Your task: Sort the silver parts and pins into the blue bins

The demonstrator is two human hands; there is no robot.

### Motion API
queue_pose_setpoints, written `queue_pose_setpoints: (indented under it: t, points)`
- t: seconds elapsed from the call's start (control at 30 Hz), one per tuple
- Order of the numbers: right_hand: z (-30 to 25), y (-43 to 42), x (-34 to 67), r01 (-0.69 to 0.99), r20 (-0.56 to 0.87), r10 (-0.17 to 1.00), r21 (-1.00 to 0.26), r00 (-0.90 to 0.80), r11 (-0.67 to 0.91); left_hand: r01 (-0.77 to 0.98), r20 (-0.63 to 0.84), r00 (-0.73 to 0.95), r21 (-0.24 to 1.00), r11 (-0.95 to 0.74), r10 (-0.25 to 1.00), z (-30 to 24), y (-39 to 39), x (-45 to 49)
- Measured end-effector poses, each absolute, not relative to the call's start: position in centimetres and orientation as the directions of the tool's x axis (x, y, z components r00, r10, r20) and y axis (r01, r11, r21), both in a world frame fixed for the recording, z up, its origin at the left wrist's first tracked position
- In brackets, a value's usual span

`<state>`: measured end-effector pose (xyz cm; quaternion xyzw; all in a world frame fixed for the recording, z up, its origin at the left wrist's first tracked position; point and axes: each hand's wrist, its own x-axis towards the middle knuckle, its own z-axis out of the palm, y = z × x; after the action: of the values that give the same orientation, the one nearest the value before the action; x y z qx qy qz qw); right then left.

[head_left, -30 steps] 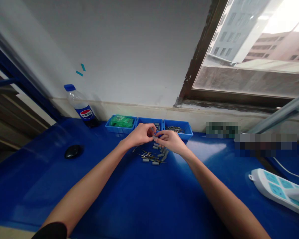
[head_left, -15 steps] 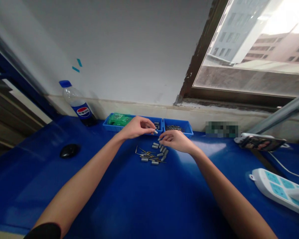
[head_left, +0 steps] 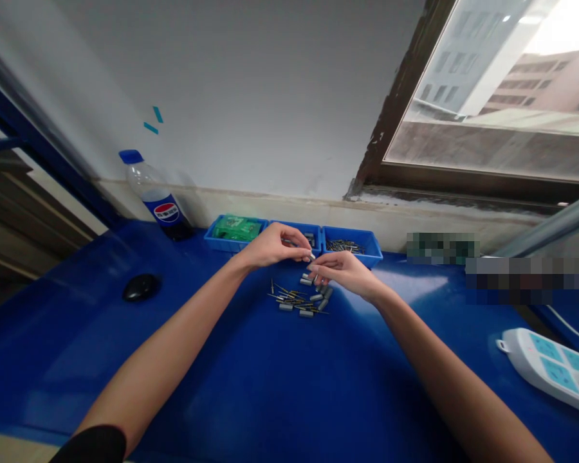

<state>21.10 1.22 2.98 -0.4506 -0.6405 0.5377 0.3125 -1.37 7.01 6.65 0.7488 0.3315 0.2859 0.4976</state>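
My left hand pinches a small silver-grey cylinder between thumb and fingertips, above the near edge of the blue bins. Close against it, my right hand has its fingertips pressed together at the cylinder's lower end. Whatever those fingers hold is too small to make out. Below the hands, several grey metal cylinders lie loose on the blue tabletop. Beside them is a scattered pile of thin metal shafts, some of them brass-coloured. My right fingers partly hide the nearest cylinders.
Three blue bins stand along the wall: one with a green bag, a middle bin with grey cylinders, and a right bin with thin metal pieces. A cola bottle, black mouse and white power strip flank my arms.
My hands have come together, the right fingertips now meeting the cylinder in my left hand. The whole view has shifted slightly, moving the scene a little to the right.
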Motion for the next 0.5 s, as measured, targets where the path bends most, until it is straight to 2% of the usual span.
queue_pose_setpoints:
  t: [0.1,0.23,0.33,0.5]
  points:
    - [2.9,1.4,21.4,0.409,-0.026,0.943,-0.905,-0.331,0.118,0.266,0.185,0.481,0.901,-0.343,0.857,6.2,7.4,-1.4]
    - [2.8,1.5,22.2,0.673,0.085,0.899,-0.633,-0.43,0.382,0.269,0.223,0.411,0.897,-0.351,0.884,5.4,7.8,-1.4]
    - [2.5,1.6,22.8,0.69,0.11,0.83,-0.503,-0.547,0.521,0.271,0.258,0.456,0.871,-0.409,0.852,5.4,7.7,-1.3]
    - [2.0,1.7,23.2,0.708,0.115,0.793,-0.389,-0.598,0.59,0.355,0.194,0.672,0.762,-0.541,0.715,6.1,6.7,-1.0]
